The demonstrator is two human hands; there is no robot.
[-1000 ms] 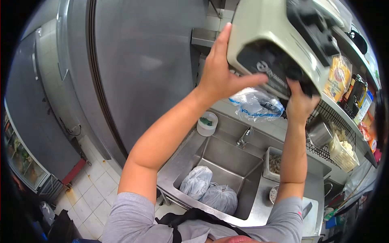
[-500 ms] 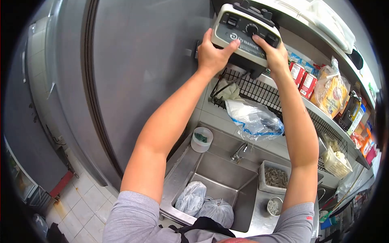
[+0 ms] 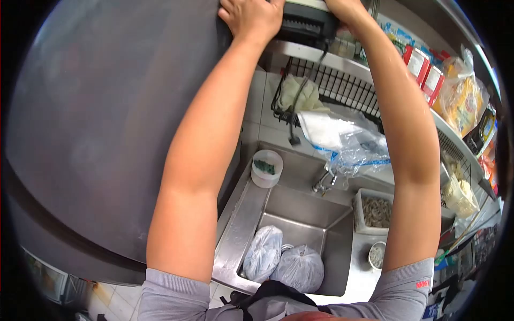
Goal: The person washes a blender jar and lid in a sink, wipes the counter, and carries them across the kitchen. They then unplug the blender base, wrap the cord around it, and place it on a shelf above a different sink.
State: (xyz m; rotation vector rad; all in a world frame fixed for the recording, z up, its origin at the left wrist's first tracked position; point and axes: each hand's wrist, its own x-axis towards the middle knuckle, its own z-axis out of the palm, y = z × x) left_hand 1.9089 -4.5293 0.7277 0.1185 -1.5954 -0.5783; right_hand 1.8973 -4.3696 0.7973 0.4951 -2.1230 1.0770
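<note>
At the top of the view, my left hand [image 3: 252,20] lies against the left side of a dark appliance base [image 3: 305,24] with a pale top edge, its fingers partly cut off by the frame. My right hand [image 3: 347,12] grips the base's right side; most of its fingers are hidden. The base is at the level of the metal shelf [image 3: 348,62], near its left end beside the grey panel. Its power cord [image 3: 307,80] hangs down past the wire rack, with the plug [image 3: 294,140] at the end.
Below is a steel sink [image 3: 300,206] with two tied bags [image 3: 297,269], a tap [image 3: 324,183] and a round tub [image 3: 266,169]. A tray of shrimp-like food [image 3: 376,212] stands right. Red boxes [image 3: 416,65] line the shelf; a grey panel [image 3: 118,117] fills the left.
Both hands and the appliance have moved up and away, toward the shelf, and its labelled front is out of sight. The cord now hangs loose below. The view has shifted.
</note>
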